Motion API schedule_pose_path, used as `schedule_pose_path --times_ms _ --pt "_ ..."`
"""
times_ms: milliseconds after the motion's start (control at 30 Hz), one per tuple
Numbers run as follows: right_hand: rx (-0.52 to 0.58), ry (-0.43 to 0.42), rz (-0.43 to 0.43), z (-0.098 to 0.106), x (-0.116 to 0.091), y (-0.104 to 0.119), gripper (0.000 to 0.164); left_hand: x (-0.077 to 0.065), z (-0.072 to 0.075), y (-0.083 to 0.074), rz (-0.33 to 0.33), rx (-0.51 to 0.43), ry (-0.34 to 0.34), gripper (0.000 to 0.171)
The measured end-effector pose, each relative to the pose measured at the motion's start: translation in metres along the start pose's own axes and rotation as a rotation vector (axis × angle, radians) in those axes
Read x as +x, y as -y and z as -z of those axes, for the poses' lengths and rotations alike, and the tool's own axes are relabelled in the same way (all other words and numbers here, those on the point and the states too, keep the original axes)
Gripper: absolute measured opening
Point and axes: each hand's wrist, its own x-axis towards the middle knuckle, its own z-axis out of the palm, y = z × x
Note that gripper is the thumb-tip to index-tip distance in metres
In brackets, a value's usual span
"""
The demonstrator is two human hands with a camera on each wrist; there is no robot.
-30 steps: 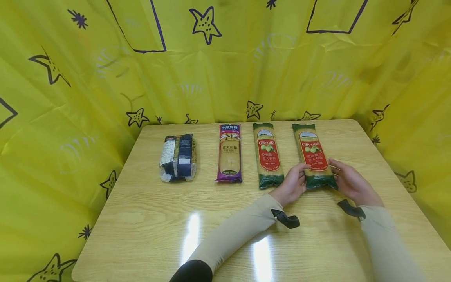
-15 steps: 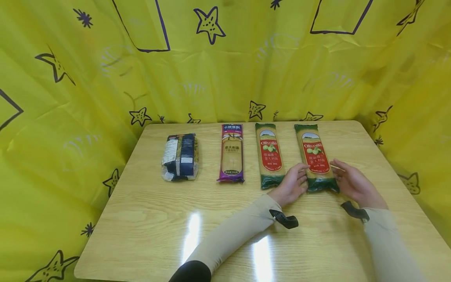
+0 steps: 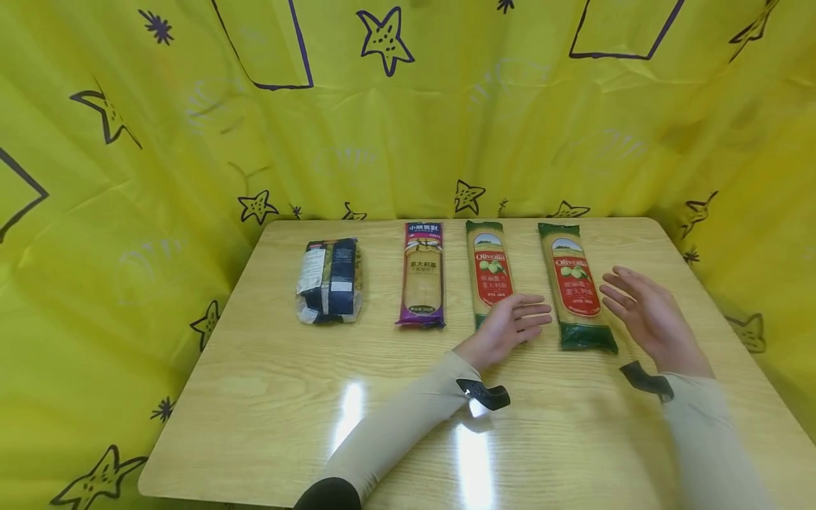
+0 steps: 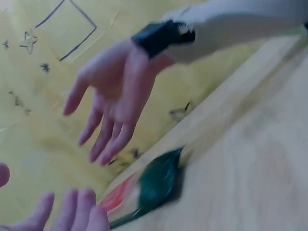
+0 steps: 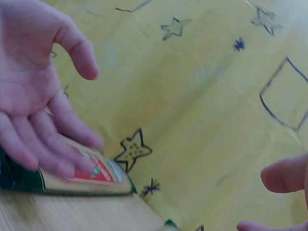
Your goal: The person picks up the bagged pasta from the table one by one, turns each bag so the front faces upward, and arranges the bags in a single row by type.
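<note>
In the head view two green-ended spaghetti packs with red labels lie on the table. My left hand (image 3: 510, 326) is spread over the lower end of the inner spaghetti pack (image 3: 489, 262), hiding part of it; whether it touches the pack I cannot tell. To the right of the outer spaghetti pack (image 3: 576, 287), my right hand (image 3: 653, 319) is raised with loosely bent fingers, apart from it and holding nothing. The left wrist view has the right hand (image 4: 118, 96) above that pack's green end (image 4: 161, 178). In the right wrist view the left hand (image 5: 38, 91) shows an open palm.
Left of the spaghetti packs lie a purple-edged pasta pack (image 3: 422, 276) and a dark blue pasta bag (image 3: 330, 280). All four sit in a row on the wooden table (image 3: 268, 411). A yellow patterned curtain (image 3: 433, 127) hangs behind and at both sides.
Both hands have come away from the outer spaghetti pack. The left hand moved left over the inner pack, while the right hand lifted slightly to the right. The view shifted a little.
</note>
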Motion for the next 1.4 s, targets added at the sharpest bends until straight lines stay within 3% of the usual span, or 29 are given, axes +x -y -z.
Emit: schedule_pose_path --times_ms 100,200,400,500,667,900,1100,1400 --pt "0.009 0.009 0.049 -0.017 -0.001 0.003 0.014 -0.006 0.014 -0.014 -0.047 0.060 0.002 0.051" --pt "-0.060 0.011 0.107 -0.036 0.000 0.005 0.013 -0.013 0.028 -0.030 -0.106 0.066 -0.023 0.049" --pt "-0.164 0.057 0.231 -0.071 0.007 0.005 0.019 -0.033 0.053 -0.067 -0.227 0.108 -0.052 0.048" --pt "-0.279 0.065 0.265 -0.088 0.011 0.004 0.025 -0.045 0.065 -0.083 -0.289 0.164 -0.083 0.047" --pt "-0.419 0.061 0.269 -0.113 0.017 0.005 0.036 -0.066 0.083 -0.108 -0.376 0.217 -0.133 0.045" --pt "-0.388 0.104 0.309 -0.146 0.028 0.003 0.034 -0.091 0.109 -0.138 -0.501 0.202 -0.236 0.041" --pt "-0.415 0.138 0.287 -0.176 0.044 -0.001 0.045 -0.110 0.137 -0.159 -0.592 0.168 -0.333 0.036" --pt "-0.420 0.161 0.226 -0.213 0.071 -0.026 0.043 -0.134 0.177 -0.174 -0.673 0.089 -0.504 0.031"
